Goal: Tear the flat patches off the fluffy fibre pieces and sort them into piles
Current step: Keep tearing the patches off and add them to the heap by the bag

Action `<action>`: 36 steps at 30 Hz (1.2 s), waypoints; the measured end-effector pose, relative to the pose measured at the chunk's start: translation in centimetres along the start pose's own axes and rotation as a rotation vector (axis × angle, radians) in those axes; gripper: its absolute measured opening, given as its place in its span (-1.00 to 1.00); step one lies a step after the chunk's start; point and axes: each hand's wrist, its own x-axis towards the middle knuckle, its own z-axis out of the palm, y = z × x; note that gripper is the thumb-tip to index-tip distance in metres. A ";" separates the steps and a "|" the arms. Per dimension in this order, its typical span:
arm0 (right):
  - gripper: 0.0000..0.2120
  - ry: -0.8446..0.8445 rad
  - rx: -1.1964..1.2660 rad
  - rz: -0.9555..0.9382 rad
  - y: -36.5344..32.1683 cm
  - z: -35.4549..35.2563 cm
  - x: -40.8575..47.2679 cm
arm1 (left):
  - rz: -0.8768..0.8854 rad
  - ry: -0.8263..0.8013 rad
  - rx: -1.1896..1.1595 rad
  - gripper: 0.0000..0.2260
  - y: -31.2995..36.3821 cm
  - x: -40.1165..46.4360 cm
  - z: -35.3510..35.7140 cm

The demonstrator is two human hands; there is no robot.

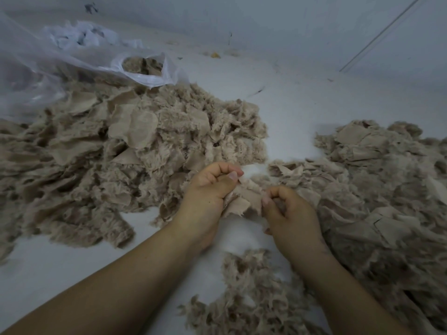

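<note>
Nearest the camera, a small fluffy pile (256, 293) is being left lying on the white floor (72, 267) between the forearms. Just beyond it, one fibre piece (244, 199) is being held between both hands: the left hand (208, 189) is being closed on its upper edge, the right hand (287, 213) is being pinched onto its right side. It is being flanked by a large left heap (116, 151) and a right heap (387, 189). Farthest back, a clear plastic bag (142, 66) holding more fibre is being partly covered by the left heap.
</note>
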 end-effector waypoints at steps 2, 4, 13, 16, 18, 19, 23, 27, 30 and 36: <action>-0.80 0.061 0.048 0.047 0.0 0.0 0.0 | 0.018 0.027 -0.011 -0.89 0.0 -0.1 0.1; -0.80 0.093 0.084 0.081 0.0 0.0 0.2 | 0.037 0.052 -0.003 -0.90 0.0 -0.2 0.3; -0.76 0.175 0.170 0.192 0.1 -0.5 0.6 | 0.084 0.115 0.042 -0.86 0.0 -0.1 -0.1; -0.76 0.163 0.138 0.126 0.1 -0.8 0.5 | 0.101 0.128 0.006 -0.87 0.2 0.1 -0.5; -0.69 0.106 0.063 0.046 0.0 -0.7 0.2 | 0.090 0.125 0.020 -0.89 0.0 0.1 -0.5; -0.70 0.081 0.030 0.017 -0.1 -0.6 0.0 | 0.082 0.108 0.031 -0.90 -0.1 0.1 -0.3; -0.60 0.059 0.078 -0.070 -1.0 -0.5 -0.2 | 0.068 -0.006 0.045 -0.89 -0.8 0.0 0.1; -0.35 0.038 0.214 -0.045 -1.4 -0.6 -0.3 | 0.036 -0.087 0.091 -0.80 -1.5 -0.3 0.4; -0.53 0.012 0.282 -0.033 -1.3 -0.7 -0.2 | -0.015 -0.143 0.157 -0.84 -1.6 -0.4 0.4; -0.76 0.035 0.303 0.007 -0.9 -0.7 -0.1 | 0.017 -0.129 0.618 -0.85 -1.4 -0.5 0.1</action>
